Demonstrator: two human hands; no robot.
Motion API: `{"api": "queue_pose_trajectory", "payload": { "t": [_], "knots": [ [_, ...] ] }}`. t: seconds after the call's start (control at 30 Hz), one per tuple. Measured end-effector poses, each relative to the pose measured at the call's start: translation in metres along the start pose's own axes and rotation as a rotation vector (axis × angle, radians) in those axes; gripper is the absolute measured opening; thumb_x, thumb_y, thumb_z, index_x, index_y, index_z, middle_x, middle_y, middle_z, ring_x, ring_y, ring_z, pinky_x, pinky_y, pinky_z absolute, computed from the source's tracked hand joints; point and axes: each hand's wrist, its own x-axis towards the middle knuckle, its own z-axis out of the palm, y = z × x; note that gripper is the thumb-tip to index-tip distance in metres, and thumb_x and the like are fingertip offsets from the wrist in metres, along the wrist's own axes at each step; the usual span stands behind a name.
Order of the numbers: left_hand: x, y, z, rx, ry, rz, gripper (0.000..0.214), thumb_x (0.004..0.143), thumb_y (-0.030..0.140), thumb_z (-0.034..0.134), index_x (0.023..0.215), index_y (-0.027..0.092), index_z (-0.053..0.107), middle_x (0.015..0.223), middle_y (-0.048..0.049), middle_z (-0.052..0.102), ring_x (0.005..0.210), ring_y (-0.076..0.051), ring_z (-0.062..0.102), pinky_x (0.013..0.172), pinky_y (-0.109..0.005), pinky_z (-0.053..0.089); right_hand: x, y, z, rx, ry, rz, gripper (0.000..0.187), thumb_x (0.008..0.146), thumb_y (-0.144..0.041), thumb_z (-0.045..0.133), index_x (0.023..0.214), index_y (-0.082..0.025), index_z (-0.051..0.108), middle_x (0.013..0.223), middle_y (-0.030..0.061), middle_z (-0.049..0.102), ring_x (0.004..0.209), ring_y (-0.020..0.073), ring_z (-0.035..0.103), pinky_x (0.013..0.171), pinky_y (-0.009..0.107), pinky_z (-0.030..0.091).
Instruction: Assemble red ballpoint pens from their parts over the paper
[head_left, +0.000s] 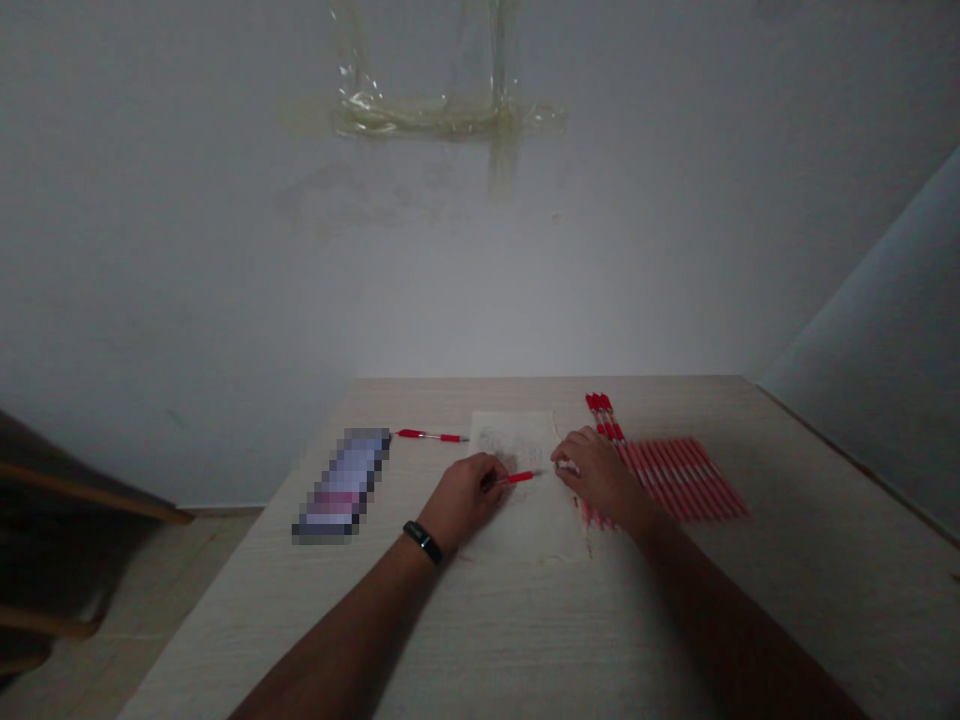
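My left hand [461, 500] grips a red pen [517, 478] over a sheet of white paper [525, 520] marked with grey scribbles near its far end. Facing it, my right hand [596, 475] pinches a small white item [568, 466], partly hidden by the fingers, close to the pen's tip. A black wristband [423, 541] circles my left wrist. Beyond my left hand, a single red-and-white pen [431, 435] lies on the table. Right of the paper lies a row of several red-striped pens [686, 480], with more red pens [604, 418] above my right hand.
A pixelated rectangular object [341, 485] lies left of the paper on the pale wood-grain table [780, 610]. The table's far edge meets a grey wall [480, 280] with tape marks. A dark chair [67, 490] stands at the lower left.
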Motion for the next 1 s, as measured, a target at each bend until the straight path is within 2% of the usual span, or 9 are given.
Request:
{"api": "queue_pose_trajectory", "payload": {
  "t": [0.1, 0.2, 0.3, 0.37, 0.43, 0.57, 0.8, 1.0],
  "knots": [
    [0.0, -0.001, 0.0, 0.0, 0.005, -0.001, 0.008, 0.085, 0.022, 0.06, 0.085, 0.018, 0.066, 0.081, -0.0039, 0.067, 0.072, -0.016, 0.057, 0.064, -0.025, 0.039, 0.002, -0.003, 0.001, -0.015, -0.011, 0.022, 0.01, 0.083, -0.01, 0.066, 0.084, -0.02, 0.065, 0.085, 0.0045, 0.065, 0.09, 0.0228, 0.055, 0.082, 0.037, 0.042],
    [0.0, -0.001, 0.0, -0.005, 0.013, -0.008, 0.01, 0.087, 0.023, 0.059, 0.085, 0.017, 0.066, 0.079, -0.0041, 0.066, 0.07, -0.016, 0.057, 0.063, -0.025, 0.039, 0.002, -0.008, 0.0, 0.096, 0.02, 0.087, 0.009, 0.084, -0.011, 0.063, 0.083, -0.019, 0.063, 0.082, 0.0037, 0.063, 0.084, 0.0202, 0.059, 0.077, 0.034, 0.046],
    [0.001, -0.001, 0.0, -0.019, 0.021, -0.014, 0.01, 0.087, 0.023, 0.058, 0.085, 0.017, 0.065, 0.078, -0.0038, 0.066, 0.069, -0.016, 0.056, 0.062, -0.024, 0.038, -0.001, -0.016, -0.004, 0.301, -0.009, 0.238, 0.005, 0.09, -0.02, 0.057, 0.092, -0.02, 0.061, 0.09, 0.0035, 0.059, 0.058, 0.012, 0.059, 0.053, 0.027, 0.048],
    [0.001, -0.001, 0.0, -0.029, 0.022, -0.019, 0.009, 0.086, 0.024, 0.059, 0.085, 0.017, 0.065, 0.078, -0.0037, 0.066, 0.069, -0.016, 0.056, 0.062, -0.024, 0.038, -0.004, -0.021, -0.006, 0.434, -0.076, 0.331, 0.012, 0.094, -0.029, 0.051, 0.1, -0.022, 0.059, 0.094, 0.0023, 0.057, 0.039, 0.0065, 0.052, 0.033, 0.022, 0.038],
    [0.001, -0.001, 0.0, -0.037, 0.023, -0.018, 0.009, 0.086, 0.024, 0.059, 0.085, 0.017, 0.066, 0.078, -0.0036, 0.066, 0.069, -0.016, 0.056, 0.062, -0.024, 0.037, -0.006, -0.025, -0.006, 0.515, -0.105, 0.365, 0.015, 0.094, -0.034, 0.05, 0.102, -0.023, 0.057, 0.095, 0.0014, 0.056, 0.032, 0.0047, 0.048, 0.023, 0.02, 0.03],
    [0.001, -0.001, 0.0, -0.057, 0.03, -0.002, 0.009, 0.086, 0.023, 0.059, 0.086, 0.017, 0.066, 0.079, -0.0035, 0.066, 0.07, -0.015, 0.056, 0.063, -0.024, 0.038, -0.006, -0.025, -0.004, 0.576, -0.089, 0.348, 0.014, 0.092, -0.036, 0.054, 0.098, -0.023, 0.057, 0.096, 0.0012, 0.055, 0.03, 0.0038, 0.049, 0.019, 0.018, 0.029],
    [0.001, -0.002, 0.003, -0.066, 0.035, 0.003, 0.009, 0.087, 0.024, 0.06, 0.086, 0.017, 0.066, 0.078, -0.0027, 0.066, 0.069, -0.015, 0.056, 0.063, -0.024, 0.037, -0.005, -0.029, -0.005, 0.617, -0.062, 0.331, 0.009, 0.091, -0.031, 0.058, 0.096, -0.023, 0.06, 0.09, 0.0, 0.058, 0.031, 0.0021, 0.047, 0.021, 0.015, 0.028],
    [0.0, 0.0, 0.002, -0.08, 0.02, 0.033, 0.012, 0.09, 0.026, 0.058, 0.089, 0.017, 0.067, 0.079, -0.0031, 0.066, 0.07, -0.016, 0.056, 0.063, -0.025, 0.038, -0.006, -0.03, -0.002, 0.621, -0.059, 0.337, 0.011, 0.09, -0.033, 0.06, 0.096, -0.024, 0.062, 0.09, 0.0004, 0.06, 0.03, 0.0024, 0.045, 0.021, 0.017, 0.026]
  ]
}}
